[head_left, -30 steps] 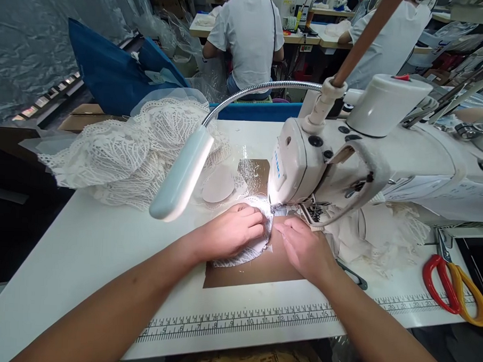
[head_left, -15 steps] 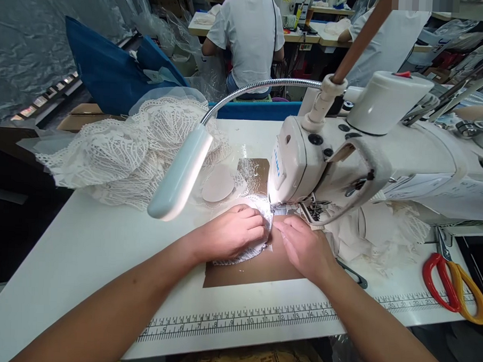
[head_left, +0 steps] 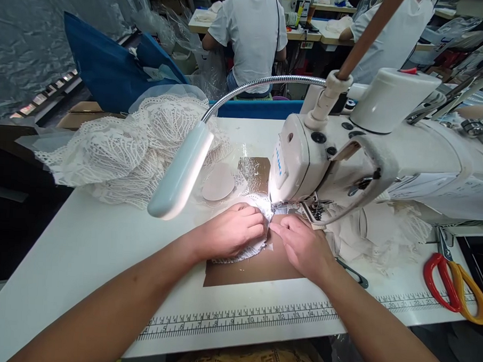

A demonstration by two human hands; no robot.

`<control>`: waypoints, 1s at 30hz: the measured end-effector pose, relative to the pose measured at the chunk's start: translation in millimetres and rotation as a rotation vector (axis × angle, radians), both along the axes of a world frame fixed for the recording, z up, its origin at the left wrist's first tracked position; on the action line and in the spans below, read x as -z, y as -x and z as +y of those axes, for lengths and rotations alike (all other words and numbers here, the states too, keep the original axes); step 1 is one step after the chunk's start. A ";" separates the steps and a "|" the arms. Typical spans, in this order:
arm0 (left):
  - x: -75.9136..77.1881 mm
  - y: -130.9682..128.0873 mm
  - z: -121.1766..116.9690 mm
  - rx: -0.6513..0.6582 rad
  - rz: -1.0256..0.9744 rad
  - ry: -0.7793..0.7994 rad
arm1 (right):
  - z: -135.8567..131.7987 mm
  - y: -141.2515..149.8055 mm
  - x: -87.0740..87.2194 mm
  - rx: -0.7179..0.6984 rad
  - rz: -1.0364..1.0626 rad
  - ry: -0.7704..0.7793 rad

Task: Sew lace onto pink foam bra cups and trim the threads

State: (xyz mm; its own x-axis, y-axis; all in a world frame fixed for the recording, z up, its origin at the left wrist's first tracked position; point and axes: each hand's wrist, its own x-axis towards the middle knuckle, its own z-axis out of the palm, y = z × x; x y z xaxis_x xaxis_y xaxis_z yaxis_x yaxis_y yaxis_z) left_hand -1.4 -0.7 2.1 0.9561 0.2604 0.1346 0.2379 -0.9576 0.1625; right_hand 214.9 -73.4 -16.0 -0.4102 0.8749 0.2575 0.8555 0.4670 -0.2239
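Note:
A white lace-edged fabric piece [head_left: 247,254] lies under the needle end of a white sewing machine [head_left: 291,159]. My left hand [head_left: 238,230] rests on top of it, fingers curled and pressed down on the cloth. At its right edge, my right hand [head_left: 303,243] has thumb and forefinger closed together on the border; the exact pinch is partly hidden. Beneath the piece is a brown plate [head_left: 257,272] on the white table [head_left: 173,285]. A pale rounded pad [head_left: 218,182] on lace lies just beyond my left hand.
A lamp [head_left: 181,170] on a bendy metal neck hangs left of the machine. White lace pieces [head_left: 110,148] are heaped at left, more pale fabric [head_left: 377,229] at right. Scissors [head_left: 453,286] and a dark-handled tool [head_left: 353,274] lie right. A ruler strip [head_left: 239,320] runs along the front edge.
The fabric piece has shifted slightly away from me, toward the needle. My right fingertips have moved a little left along its edge; my left hand stays on it.

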 end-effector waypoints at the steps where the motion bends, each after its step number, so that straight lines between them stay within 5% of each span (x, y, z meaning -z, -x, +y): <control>1: 0.3 0.1 0.2 0.000 -0.003 0.003 | 0.0 -0.5 0.4 -0.028 0.009 -0.010; 10: 1.6 1.3 2.0 0.005 -0.022 0.037 | 0.9 -1.8 2.1 -0.139 0.018 0.008; 17: 2.4 2.0 2.2 -0.001 -0.054 0.038 | 2.3 -0.9 5.1 0.087 0.003 0.044; 30: 3.5 2.8 3.1 0.004 -0.030 0.041 | 3.1 -1.5 3.4 0.033 0.011 0.004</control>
State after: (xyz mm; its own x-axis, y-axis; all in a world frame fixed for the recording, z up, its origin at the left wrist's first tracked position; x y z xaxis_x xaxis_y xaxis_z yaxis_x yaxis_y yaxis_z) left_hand -4.3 2.4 -1.3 0.9527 0.2629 0.1522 0.2290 -0.9508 0.2088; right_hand 216.3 -70.3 -19.4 -0.3784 0.8889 0.2584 0.8678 0.4377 -0.2350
